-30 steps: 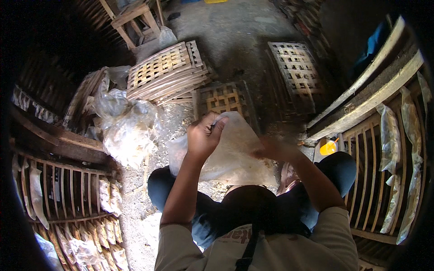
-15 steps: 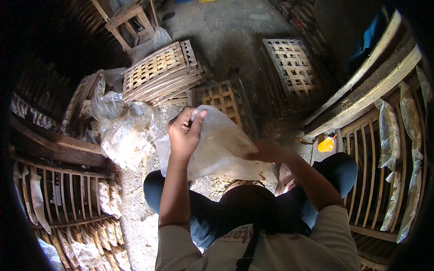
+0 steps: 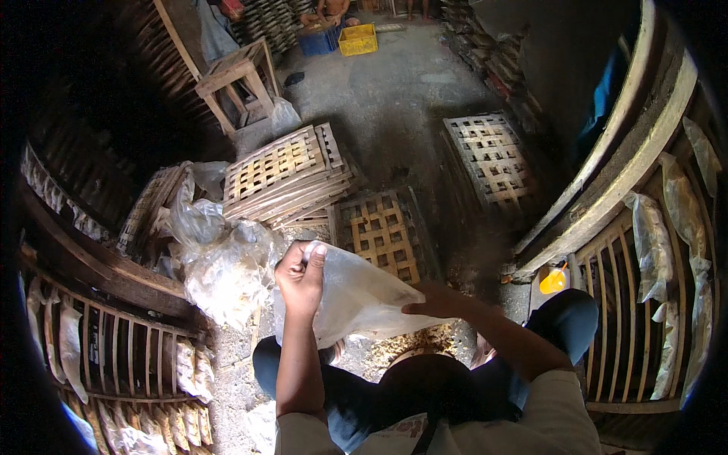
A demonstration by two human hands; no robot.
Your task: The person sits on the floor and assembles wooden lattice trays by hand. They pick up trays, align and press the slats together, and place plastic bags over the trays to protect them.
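A large, cloudy sheet of clear plastic, perhaps a bag (image 3: 353,299), is stretched between my two hands above my lap. My left hand (image 3: 301,277) pinches its upper left corner, thumb on top. At the right edge, the fingers of my right hand (image 3: 436,300) are closed on the plastic. Yellowish-brown crumbs (image 3: 428,339) lie below it between my legs, beside a dark round shape. Left of my left hand sits a big heap of crumpled clear plastic (image 3: 231,265).
Stacked woven slat trays (image 3: 280,171) stand ahead to the left, others (image 3: 489,155) to the right. Slatted racks (image 3: 129,341) with plastic-wrapped packs flank me. A yellow cup (image 3: 554,281) is by my right knee. A wooden stool (image 3: 241,76), a yellow crate (image 3: 358,39) and people are farther off.
The view has tilted up, showing more of the far floor, crates and people. The plastic is drawn tauter between my hands, and my right hand is less blurred at its edge.
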